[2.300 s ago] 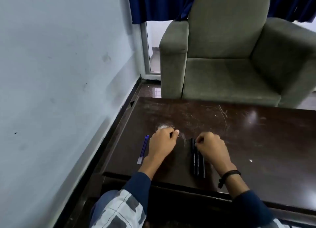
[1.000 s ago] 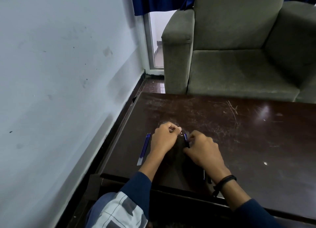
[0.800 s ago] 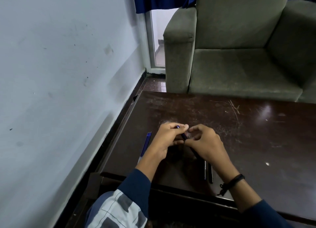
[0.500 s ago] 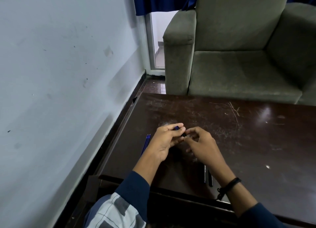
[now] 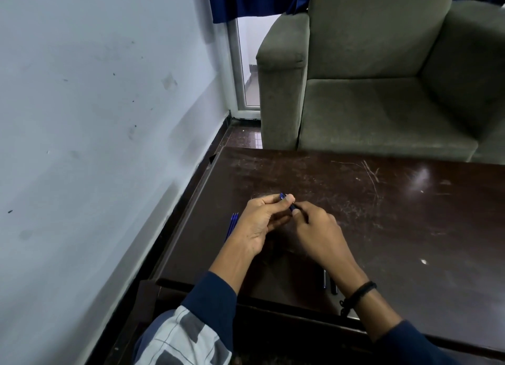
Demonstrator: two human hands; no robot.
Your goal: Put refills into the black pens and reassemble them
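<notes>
Above table (image 5: 396, 228) | left fingers (image 5: 289, 199) pinch thin blue refill (image 5: 282, 196) | right fingers (image 5: 296, 213) grip black pen (image 5: 293, 207)

Head-worn view, forward-down over table (image 5: 382, 228).

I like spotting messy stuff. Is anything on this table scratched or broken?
The dark brown wooden table is scuffed: pale scratches cross its far side, near the grey armchair. A small white speck lies on its right part. Nothing looks spilled.
</notes>
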